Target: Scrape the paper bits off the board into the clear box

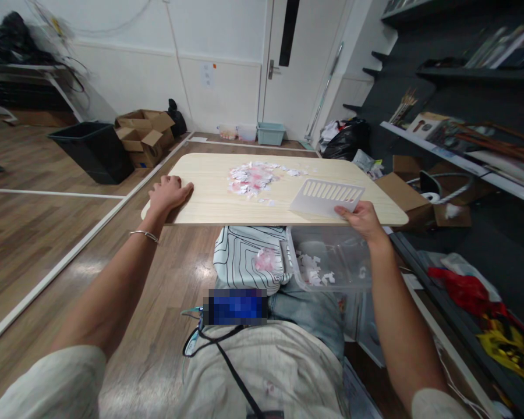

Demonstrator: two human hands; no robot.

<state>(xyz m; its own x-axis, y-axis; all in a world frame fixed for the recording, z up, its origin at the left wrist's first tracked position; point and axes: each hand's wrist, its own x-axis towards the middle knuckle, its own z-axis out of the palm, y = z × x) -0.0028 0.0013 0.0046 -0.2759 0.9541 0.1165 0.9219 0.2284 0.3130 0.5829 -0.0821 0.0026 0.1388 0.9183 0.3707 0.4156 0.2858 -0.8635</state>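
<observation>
So the pile of paper scraps (251, 177) sits mid-bench (209, 203), left of the right hand (362, 220) and a bit farther out, with a thin trail running off to the right. Those fingers are pinching a white slotted scraper (321, 203), its free end angled left, just beside the nearest loose bits. Left hand (168, 195) rests on the left end, fingers spread, gripping nothing. Clear bin (344, 256) with more scraps sits below the near edge; nothing solid between scraper and pile.
</observation>
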